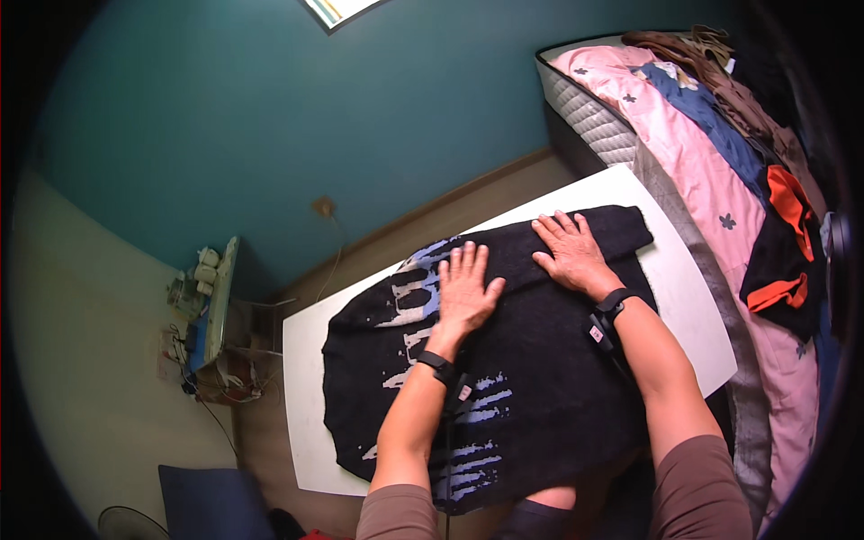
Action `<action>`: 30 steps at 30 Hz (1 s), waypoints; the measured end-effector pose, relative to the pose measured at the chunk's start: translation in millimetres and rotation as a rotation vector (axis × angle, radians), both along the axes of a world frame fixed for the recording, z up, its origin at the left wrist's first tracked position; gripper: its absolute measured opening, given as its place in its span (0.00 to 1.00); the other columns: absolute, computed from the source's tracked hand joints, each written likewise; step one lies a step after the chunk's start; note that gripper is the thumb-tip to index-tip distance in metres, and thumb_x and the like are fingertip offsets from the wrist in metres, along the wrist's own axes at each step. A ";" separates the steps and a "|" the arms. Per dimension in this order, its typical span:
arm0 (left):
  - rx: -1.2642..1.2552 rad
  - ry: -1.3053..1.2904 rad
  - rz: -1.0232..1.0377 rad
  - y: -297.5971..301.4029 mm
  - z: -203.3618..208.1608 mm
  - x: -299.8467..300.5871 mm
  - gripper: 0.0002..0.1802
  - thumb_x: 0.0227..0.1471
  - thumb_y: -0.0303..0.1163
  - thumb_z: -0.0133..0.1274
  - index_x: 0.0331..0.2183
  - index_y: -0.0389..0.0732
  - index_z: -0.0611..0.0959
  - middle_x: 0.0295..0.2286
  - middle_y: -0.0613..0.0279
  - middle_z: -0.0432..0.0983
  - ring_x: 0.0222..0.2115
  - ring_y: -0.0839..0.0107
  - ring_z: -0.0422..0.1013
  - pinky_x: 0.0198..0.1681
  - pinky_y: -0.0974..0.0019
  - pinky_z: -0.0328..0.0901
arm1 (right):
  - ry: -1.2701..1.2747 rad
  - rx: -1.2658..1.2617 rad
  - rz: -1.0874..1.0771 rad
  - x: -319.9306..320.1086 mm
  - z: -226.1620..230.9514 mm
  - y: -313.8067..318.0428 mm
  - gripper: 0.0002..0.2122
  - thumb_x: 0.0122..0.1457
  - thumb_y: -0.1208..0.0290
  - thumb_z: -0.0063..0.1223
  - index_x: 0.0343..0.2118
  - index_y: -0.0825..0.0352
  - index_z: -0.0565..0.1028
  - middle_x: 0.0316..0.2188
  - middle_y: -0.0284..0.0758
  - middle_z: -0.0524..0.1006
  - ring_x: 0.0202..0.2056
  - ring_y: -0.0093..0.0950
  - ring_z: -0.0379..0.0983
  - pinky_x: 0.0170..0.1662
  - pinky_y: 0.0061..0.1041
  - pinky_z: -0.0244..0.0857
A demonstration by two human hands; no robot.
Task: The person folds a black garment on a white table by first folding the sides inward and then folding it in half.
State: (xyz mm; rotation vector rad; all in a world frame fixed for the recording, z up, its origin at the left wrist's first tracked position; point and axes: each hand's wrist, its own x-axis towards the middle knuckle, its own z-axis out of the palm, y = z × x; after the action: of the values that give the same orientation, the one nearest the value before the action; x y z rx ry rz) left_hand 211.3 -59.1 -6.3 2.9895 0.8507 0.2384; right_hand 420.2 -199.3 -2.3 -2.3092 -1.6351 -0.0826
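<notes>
A black knitted sweater with a white and blue pattern lies spread over a white table. One sleeve is folded across it along the far side, its cuff pointing to the right. My left hand lies flat on the sweater beside the patterned part, fingers stretched out. Farther right, my right hand rests flat on the folded sleeve, its fingers spread. Neither hand grips the cloth. Each wrist wears a black band with a small dark device. The sweater's near edge hangs over the table's near side.
To the right stands a bed with a pink sheet and heaped clothes, among them a black and orange garment. A small shelf with objects and cables is at the left wall. A dark blue chair stands at lower left.
</notes>
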 end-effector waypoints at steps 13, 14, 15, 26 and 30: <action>-0.111 0.024 0.580 123.1 -3.6 -185.5 0.42 0.63 0.56 0.36 0.68 0.43 0.48 0.68 0.52 0.39 0.69 0.53 0.36 0.68 0.40 0.29 | -0.024 -0.033 -0.024 -2.9 1.4 -4.5 0.30 0.65 0.48 0.40 0.65 0.59 0.61 0.67 0.33 0.58 0.69 0.36 0.48 0.70 0.46 0.37; -0.103 0.003 0.584 123.3 -5.5 -187.1 0.42 0.63 0.56 0.35 0.68 0.43 0.48 0.68 0.52 0.39 0.69 0.51 0.35 0.67 0.40 0.29 | -0.030 -0.019 -0.022 -1.1 1.6 -4.4 0.30 0.64 0.48 0.41 0.65 0.59 0.61 0.67 0.33 0.59 0.69 0.36 0.48 0.70 0.46 0.37; -0.089 0.019 0.597 121.4 -4.9 -182.2 0.40 0.63 0.53 0.35 0.68 0.43 0.49 0.68 0.52 0.39 0.69 0.49 0.35 0.67 0.40 0.29 | -0.039 -0.008 -0.023 0.2 1.8 -5.8 0.30 0.64 0.48 0.41 0.65 0.59 0.61 0.67 0.33 0.59 0.69 0.36 0.48 0.69 0.47 0.37; 0.087 -0.116 0.348 123.6 -15.5 -189.8 0.35 0.62 0.45 0.39 0.65 0.41 0.58 0.65 0.48 0.53 0.65 0.49 0.49 0.67 0.42 0.41 | -0.075 0.010 -0.015 -3.8 3.1 -3.7 0.29 0.63 0.51 0.44 0.64 0.60 0.63 0.66 0.36 0.61 0.68 0.37 0.51 0.68 0.46 0.40; 0.134 -0.152 0.347 120.7 -14.7 -184.5 0.34 0.61 0.46 0.41 0.64 0.42 0.62 0.63 0.47 0.57 0.63 0.47 0.53 0.66 0.41 0.43 | -0.097 -0.054 -0.015 -2.1 3.0 -3.7 0.29 0.64 0.52 0.43 0.65 0.61 0.61 0.67 0.36 0.59 0.68 0.38 0.49 0.69 0.45 0.39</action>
State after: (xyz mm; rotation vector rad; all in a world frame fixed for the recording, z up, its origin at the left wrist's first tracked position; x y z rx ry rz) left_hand 26.7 61.6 -21.1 2.8707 1.3799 0.5414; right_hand 418.1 -203.0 0.7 -2.3924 -1.6855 -0.1579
